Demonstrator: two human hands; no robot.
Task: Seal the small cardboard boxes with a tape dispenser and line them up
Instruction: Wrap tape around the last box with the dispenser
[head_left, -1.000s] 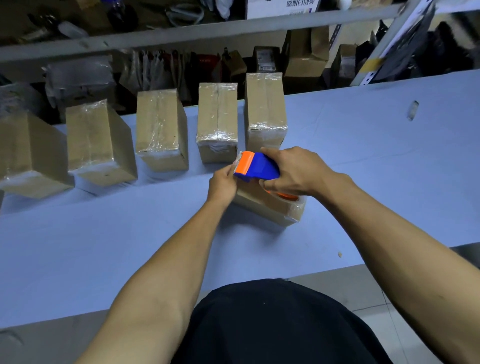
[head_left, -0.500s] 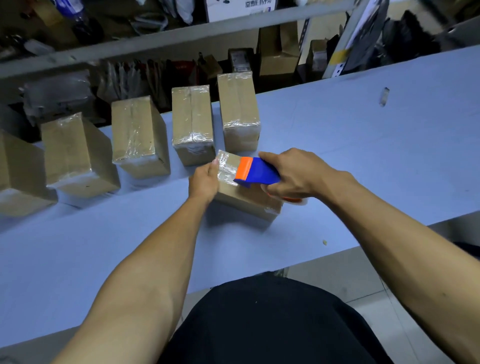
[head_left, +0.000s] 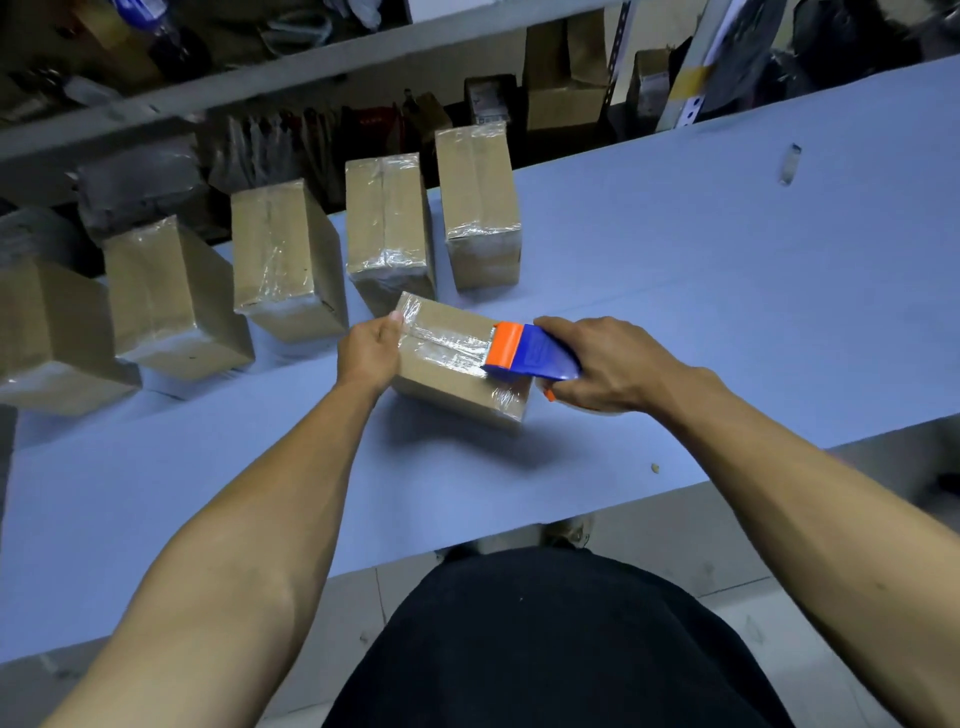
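A small cardboard box lies flat on the blue counter, just in front of the row of sealed boxes. A shiny strip of clear tape runs across its top face. The blue and orange tape dispenser rests with its orange front edge on the box top, near the right end. The right hand grips the dispenser's handle, fingers curled round it. The left hand holds the box's left end, thumb pressed on the tape there. Behind it, five taped boxes stand side by side along the counter's far edge; the leftmost is cut off by the frame. A small pale object, perhaps a scrap of tape, lies far right on the counter. Cluttered shelves rise behind.
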